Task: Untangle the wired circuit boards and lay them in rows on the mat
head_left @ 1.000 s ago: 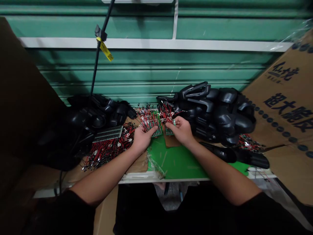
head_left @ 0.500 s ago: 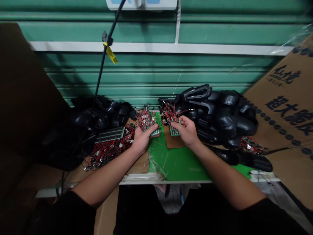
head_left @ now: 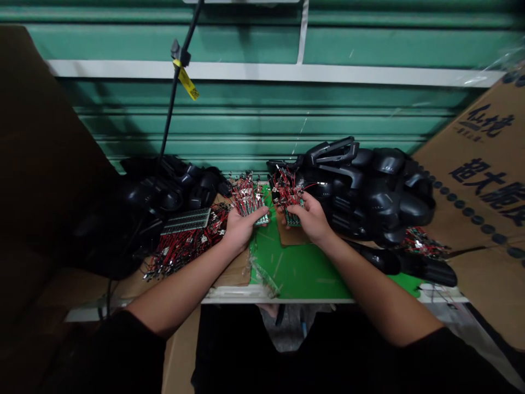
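Head view: left hand [head_left: 241,230] curled, gripping a wired green board strip [head_left: 261,220] at centre, red and black leads fanning upward. Right hand [head_left: 309,219] likewise grips a second strip [head_left: 292,219]. Below lies a green mat [head_left: 295,268]; loose wired strips [head_left: 180,251] lie lower left.

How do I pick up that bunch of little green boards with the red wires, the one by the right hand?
Pinch the green board strip by its stiff edges, coming from the near side, where the right hand is. That end is flat and firm. The red and black wires fan out on the far side in a tangle, so they're a poor place to hold.
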The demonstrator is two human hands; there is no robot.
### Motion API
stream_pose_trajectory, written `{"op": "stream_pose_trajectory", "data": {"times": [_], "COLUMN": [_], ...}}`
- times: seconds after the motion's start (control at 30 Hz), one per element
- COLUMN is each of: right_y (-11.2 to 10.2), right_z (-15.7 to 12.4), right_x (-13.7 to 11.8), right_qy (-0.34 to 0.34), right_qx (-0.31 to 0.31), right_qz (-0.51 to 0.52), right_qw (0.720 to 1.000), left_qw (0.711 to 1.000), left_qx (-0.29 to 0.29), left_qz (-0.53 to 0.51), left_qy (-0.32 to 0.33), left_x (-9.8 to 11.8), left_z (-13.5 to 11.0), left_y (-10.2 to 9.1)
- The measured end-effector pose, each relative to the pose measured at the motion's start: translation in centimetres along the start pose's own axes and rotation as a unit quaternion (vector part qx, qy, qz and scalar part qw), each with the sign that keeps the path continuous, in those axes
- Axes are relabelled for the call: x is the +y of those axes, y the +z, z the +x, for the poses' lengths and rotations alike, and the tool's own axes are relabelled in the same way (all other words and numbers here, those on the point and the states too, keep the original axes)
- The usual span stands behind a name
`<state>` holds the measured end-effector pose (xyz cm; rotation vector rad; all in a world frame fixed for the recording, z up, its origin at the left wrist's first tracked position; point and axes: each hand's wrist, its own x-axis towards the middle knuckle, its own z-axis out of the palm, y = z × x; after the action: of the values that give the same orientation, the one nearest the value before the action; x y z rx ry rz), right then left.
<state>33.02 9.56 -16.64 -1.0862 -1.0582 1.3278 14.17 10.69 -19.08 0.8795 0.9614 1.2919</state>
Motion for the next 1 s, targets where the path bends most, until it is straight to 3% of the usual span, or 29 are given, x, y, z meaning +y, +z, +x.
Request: {"op": "stream_pose_trajectory", "data": {"times": [0.57, 1.0], "right_y": [-0.34, -0.17], "right_z": [0.49, 0.16], "right_x": [0.23, 0.55], "right_qy": [0.029, 0.020], "right_qx": [0.012, 0.012], "right_qz": [0.034, 0.017], "right_qw": [0.999, 1.000], "left_qw": [1.000, 0.998], "left_qx": [0.001, -0.051], "left_qz": [0.022, 0.029], "left_qy": [0.002, -0.004], "left_x": [-0.35, -0.69], "left_z": [0.34, 0.14], "left_y": [-0.46, -0.60]}}
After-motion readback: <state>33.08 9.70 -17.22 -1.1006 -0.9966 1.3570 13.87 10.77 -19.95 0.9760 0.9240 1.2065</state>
